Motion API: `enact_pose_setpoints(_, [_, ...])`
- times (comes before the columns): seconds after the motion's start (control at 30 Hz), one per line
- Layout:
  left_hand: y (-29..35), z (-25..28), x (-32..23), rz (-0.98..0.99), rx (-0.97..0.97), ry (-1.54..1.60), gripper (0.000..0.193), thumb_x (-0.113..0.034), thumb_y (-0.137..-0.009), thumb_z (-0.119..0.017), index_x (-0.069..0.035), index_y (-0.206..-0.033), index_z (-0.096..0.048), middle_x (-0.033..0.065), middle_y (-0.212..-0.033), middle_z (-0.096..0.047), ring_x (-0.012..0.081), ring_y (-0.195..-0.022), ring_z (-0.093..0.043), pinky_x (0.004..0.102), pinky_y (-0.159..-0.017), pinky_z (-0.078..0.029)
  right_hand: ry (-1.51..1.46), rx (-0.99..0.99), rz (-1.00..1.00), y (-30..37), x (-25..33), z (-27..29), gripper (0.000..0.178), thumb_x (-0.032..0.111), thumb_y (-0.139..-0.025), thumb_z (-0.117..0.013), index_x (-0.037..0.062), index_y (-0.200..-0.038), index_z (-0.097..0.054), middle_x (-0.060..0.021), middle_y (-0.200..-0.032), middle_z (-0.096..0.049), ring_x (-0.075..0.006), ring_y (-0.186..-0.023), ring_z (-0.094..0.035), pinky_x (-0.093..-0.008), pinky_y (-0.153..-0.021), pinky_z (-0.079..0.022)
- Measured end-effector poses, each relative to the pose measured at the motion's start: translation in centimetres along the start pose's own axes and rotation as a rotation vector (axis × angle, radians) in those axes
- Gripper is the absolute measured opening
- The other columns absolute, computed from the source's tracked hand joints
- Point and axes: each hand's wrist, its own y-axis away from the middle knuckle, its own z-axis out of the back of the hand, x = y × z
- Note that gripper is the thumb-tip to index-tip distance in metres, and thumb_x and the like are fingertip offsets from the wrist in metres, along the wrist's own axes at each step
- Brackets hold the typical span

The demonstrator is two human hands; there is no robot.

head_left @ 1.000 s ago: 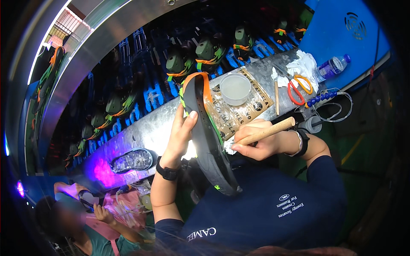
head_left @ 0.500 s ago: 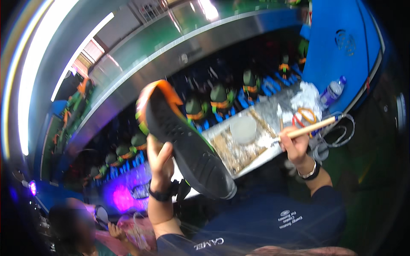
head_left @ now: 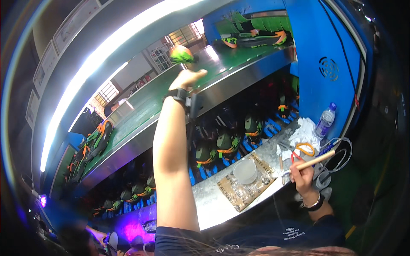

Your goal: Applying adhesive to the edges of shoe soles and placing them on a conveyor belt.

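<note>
Right hand [head_left: 302,177] pinches brush [head_left: 318,162] between thumb and fingers, handle slanting up to right. Left of it, tub [head_left: 245,171] on cardboard [head_left: 235,198] on bench [head_left: 206,184]. Beyond, dark shoes [head_left: 228,141] in row below belt [head_left: 239,59]. Left hand [head_left: 189,80], nearer of two to orange-green shoe [head_left: 182,55], reaches over belt; shoe lies just past fingers, upward and slightly left. Blurred: cannot tell whether fingers grip or spread. Long axis foreshortened, unclear.

Looks like smooth wood for the stick [head_left: 319,164] in the right hand [head_left: 302,176], glossy clear plastic for the bottle [head_left: 326,120] beyond; near the left hand [head_left: 188,79], looks glossy on the green surface [head_left: 239,61], metallic along its edge [head_left: 252,77].
</note>
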Motion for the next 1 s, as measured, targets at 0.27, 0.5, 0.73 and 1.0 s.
enact_pose_setpoints(0.27, [16.5,-1.3,7.9,-0.512,-0.102,-0.096,0.037,-0.016,-0.073,-0.062,0.002,-0.104,-0.053,0.0155,-0.103,-0.057,0.0243,-0.100,-0.053,0.0302,-0.087,-0.039,-0.067,-0.003,-0.080,-0.3,-1.6,0.5,0.010,0.009,-0.080,-0.055,0.0013,-0.077,-0.051,0.0011,-0.055,-0.047,-0.0031,-0.045,-0.041,-0.0171,-0.040,-0.031])
enact_pose_setpoints(0.5, [20.2,17.5,22.9,-0.079,-0.947,-0.603,0.050,-0.024,-0.068,-0.068,0.002,-0.104,-0.047,0.0170,-0.092,-0.054,0.0297,-0.087,-0.053,0.0356,-0.079,-0.041,-0.163,-0.007,-0.122,-0.1,-2.8,-1.8,0.004,0.006,-0.081,-0.051,0.0031,-0.082,-0.048,0.0005,-0.058,-0.045,-0.0030,-0.043,-0.038,-0.0162,-0.038,-0.031])
enact_pose_setpoints(0.73, [23.4,28.7,32.4,0.538,-1.105,-0.500,0.082,-0.042,-0.058,-0.074,0.008,-0.113,-0.038,0.0243,-0.109,-0.047,0.0315,-0.103,-0.046,0.0356,-0.088,-0.037,-0.072,0.041,-0.098,-0.3,-3.6,-3.2,0.010,0.010,-0.082,-0.052,0.0023,-0.079,-0.047,0.0001,-0.057,-0.043,-0.0035,-0.042,-0.037,-0.0165,-0.037,-0.029])
enact_pose_setpoints(1.0, [17.1,30.8,35.0,0.485,-0.741,-0.300,0.074,-0.042,-0.055,-0.075,0.013,-0.098,-0.051,0.0246,-0.099,-0.056,0.0292,-0.096,-0.055,0.0318,-0.083,-0.042,-0.028,0.032,-0.092,-0.4,-3.2,-4.9,0.011,0.010,-0.081,-0.053,0.0029,-0.078,-0.046,-0.0001,-0.058,-0.044,-0.0035,-0.042,-0.038,-0.0166,-0.037,-0.030])
